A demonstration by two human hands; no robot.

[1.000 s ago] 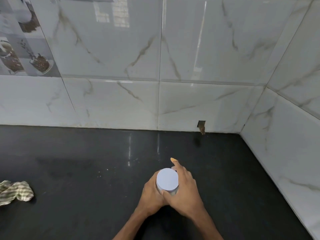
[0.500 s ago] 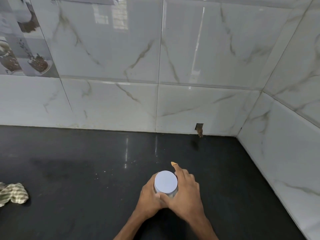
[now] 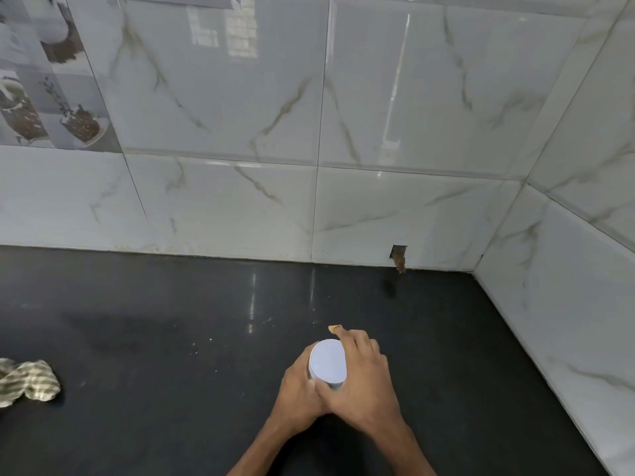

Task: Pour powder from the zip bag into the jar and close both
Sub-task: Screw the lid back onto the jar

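Observation:
A jar with a round white lid (image 3: 327, 363) stands on the black counter (image 3: 171, 338), low in the middle of the head view. My left hand (image 3: 298, 389) wraps the jar's body from the left. My right hand (image 3: 360, 379) grips the lid's rim from the right, its forefinger stretched past the lid and tipped with yellow powder. The jar's body is almost wholly hidden by both hands. No zip bag is in view.
A crumpled checked cloth (image 3: 27, 381) lies at the counter's left edge. Tiled walls (image 3: 309, 132) close the back and the right side, meeting in a corner at right. A few powder specks dot the counter near the jar.
Both hands stay on the jar and lid with hardly any shift. The view has drifted a little, so the cloth sits nearer the left edge.

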